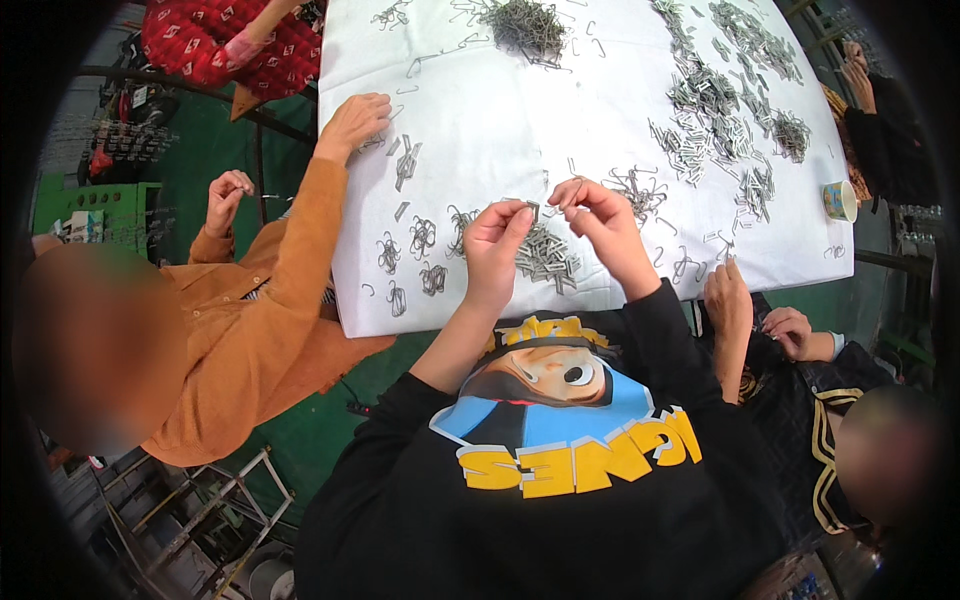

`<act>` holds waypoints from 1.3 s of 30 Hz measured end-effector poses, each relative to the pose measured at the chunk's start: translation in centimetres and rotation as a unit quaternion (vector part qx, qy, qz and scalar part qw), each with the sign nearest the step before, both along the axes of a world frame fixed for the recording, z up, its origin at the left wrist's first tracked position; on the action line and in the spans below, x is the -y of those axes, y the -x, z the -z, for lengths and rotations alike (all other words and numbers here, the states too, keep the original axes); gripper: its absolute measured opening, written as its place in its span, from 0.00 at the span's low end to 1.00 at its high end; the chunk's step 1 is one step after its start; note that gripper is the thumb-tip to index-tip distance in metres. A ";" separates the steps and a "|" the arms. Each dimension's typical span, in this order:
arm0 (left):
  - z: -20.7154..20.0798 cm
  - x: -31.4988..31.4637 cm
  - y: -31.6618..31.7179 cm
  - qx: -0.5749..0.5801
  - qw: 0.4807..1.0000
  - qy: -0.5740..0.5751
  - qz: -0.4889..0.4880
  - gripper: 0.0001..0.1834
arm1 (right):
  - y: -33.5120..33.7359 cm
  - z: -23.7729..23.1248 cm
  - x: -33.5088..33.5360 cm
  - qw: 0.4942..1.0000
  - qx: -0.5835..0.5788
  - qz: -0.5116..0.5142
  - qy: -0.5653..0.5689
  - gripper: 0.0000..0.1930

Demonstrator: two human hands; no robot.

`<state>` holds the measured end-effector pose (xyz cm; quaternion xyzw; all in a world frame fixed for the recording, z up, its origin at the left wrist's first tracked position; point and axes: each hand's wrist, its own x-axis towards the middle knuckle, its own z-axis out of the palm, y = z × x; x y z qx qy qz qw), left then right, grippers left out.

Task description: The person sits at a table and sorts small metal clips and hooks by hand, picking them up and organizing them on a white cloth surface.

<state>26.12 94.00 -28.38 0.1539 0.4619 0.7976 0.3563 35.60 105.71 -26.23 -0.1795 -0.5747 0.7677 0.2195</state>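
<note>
Both hands are raised over the near edge of the white-covered table. My left hand [492, 248] pinches a short grey metal piece [533, 210] between thumb and fingertips. Close beside it, my right hand [606, 222] has its fingertips pressed together on what looks like a thin wire hook, mostly hidden by the fingers. Below and between the hands lies a heap of short grey metal pieces [546, 258]. Bundles of bent wire hooks [423, 235] lie to the left of my left hand, and more loose wire hooks [640, 192] lie just right of my right hand.
A large heap of metal pieces [705, 100] spreads over the right of the table [600, 110], with a wire hook pile [527, 30] at the far side. A paper cup [840, 201] stands near the right edge. Co-workers' hands [357, 122] reach in from both sides.
</note>
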 end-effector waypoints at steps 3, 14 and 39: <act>-0.1 -0.3 -0.3 -0.006 1.000 0.007 0.006 0.05 | 0.3 -0.7 1.4 0.998 -0.022 0.018 -0.055 0.02; 1.4 0.9 -0.5 -0.186 0.979 0.081 -0.014 0.04 | -0.1 0.7 4.0 0.985 0.016 0.139 -0.097 0.03; 7.7 -1.6 5.4 -0.669 0.682 0.295 0.030 0.06 | -3.2 -0.7 -0.5 0.843 0.052 0.322 -0.429 0.07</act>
